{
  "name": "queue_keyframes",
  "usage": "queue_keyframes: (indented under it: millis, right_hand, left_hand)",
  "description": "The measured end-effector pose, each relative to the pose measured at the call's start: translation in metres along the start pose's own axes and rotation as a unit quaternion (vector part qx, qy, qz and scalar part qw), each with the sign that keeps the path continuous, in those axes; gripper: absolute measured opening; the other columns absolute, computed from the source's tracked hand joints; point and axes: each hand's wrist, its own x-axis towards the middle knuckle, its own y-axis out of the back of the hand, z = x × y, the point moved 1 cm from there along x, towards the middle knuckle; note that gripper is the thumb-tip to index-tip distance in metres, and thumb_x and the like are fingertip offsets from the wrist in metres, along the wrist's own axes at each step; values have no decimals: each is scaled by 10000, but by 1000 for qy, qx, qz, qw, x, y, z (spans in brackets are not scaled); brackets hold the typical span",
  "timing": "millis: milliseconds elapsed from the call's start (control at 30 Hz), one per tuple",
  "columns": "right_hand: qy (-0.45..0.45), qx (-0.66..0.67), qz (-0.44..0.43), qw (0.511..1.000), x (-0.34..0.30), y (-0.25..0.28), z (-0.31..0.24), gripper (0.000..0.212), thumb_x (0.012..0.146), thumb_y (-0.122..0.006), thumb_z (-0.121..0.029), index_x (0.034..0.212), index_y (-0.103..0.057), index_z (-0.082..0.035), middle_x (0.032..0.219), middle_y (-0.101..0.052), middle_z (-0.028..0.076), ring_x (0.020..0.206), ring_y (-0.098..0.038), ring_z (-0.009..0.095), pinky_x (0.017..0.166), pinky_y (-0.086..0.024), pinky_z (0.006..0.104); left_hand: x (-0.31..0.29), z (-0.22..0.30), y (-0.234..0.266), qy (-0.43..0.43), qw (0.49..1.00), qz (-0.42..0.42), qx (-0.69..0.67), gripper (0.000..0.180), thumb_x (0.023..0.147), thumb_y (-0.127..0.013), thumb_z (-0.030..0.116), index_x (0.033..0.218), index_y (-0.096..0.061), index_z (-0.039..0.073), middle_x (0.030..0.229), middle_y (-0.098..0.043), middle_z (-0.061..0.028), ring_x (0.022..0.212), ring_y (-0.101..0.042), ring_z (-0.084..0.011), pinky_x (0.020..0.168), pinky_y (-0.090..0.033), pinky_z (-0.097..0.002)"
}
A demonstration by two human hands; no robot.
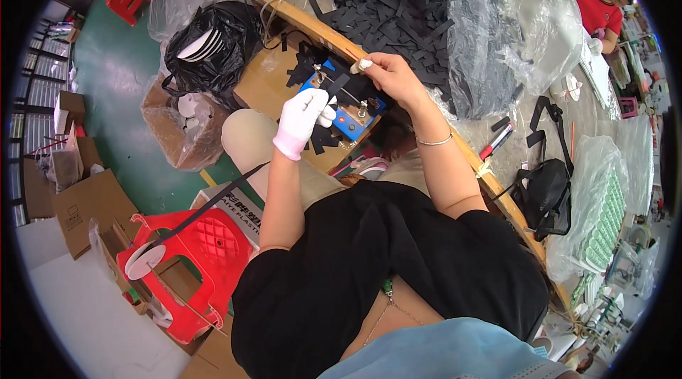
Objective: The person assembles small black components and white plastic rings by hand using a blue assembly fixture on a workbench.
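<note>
My left hand (pixel 304 117), in a white glove with a pink cuff, is closed with curled fingertips at the near side of a blue device (pixel 348 125) with metal fittings. Whatever lies in those fingers is hidden. A short black strip (pixel 338 85) shows just beyond them, over the device. My right hand (pixel 391 75) is bare apart from a white wrapping on a fingertip. Thumb and fingers are pinched together at the table's wooden edge, above the device's far side; I cannot make out what they hold. Loose black strips (pixel 325 139) lie around the device.
A large heap of black strips (pixel 391 9) covers the table beside clear plastic sheeting (pixel 526 17). A red marker (pixel 496 142) and a black bag (pixel 545 194) lie further right. At left, a red stool (pixel 206 258) carries a reel (pixel 145 262) with a black band running toward me.
</note>
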Motion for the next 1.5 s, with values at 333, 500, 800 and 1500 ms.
queue_keyframes:
  millis: [333, 500, 800, 1500]
  right_hand:
    - [50, -14, -10, 999, 5, -3, 5, 108, 766, -640, -108, 790, -621, -5, 680, -528, -25, 611, -481, 70, 589, -406, 206]
    - [121, -277, 134, 944, 16, -1, 11, 141, 724, -643, -138, 772, -620, -7, 742, -546, 57, 651, -557, 156, 611, -441, 259]
    - [103, -364, 195, 905, 18, -8, 13, 129, 728, -598, -165, 722, -617, -38, 799, -568, 127, 716, -591, 304, 640, -469, 390]
    - [8, -38, -25, 999, -6, -3, -10, 190, 803, -641, -187, 837, -636, 0, 634, -524, -38, 570, -424, 34, 515, -361, 206]
  left_hand:
    - [9, 2, -10, 41, 998, 31, 46, 260, 908, -520, 218, 907, -610, -25, 706, -621, -69, 604, -577, -93, 554, -462, -204]
    - [0, 1, 2, 90, 992, 20, 90, 255, 902, -529, 228, 914, -617, -11, 707, -623, -66, 572, -556, -83, 548, -453, -204]
    - [5, -24, 23, 124, 988, 48, 79, 273, 892, -543, 250, 870, -621, -11, 682, -616, -66, 538, -539, -84, 528, -448, -209]
    - [5, 1, -5, 11, 1000, 12, 26, 241, 898, -534, 206, 899, -605, -25, 706, -615, -71, 611, -583, -107, 556, -469, -214]
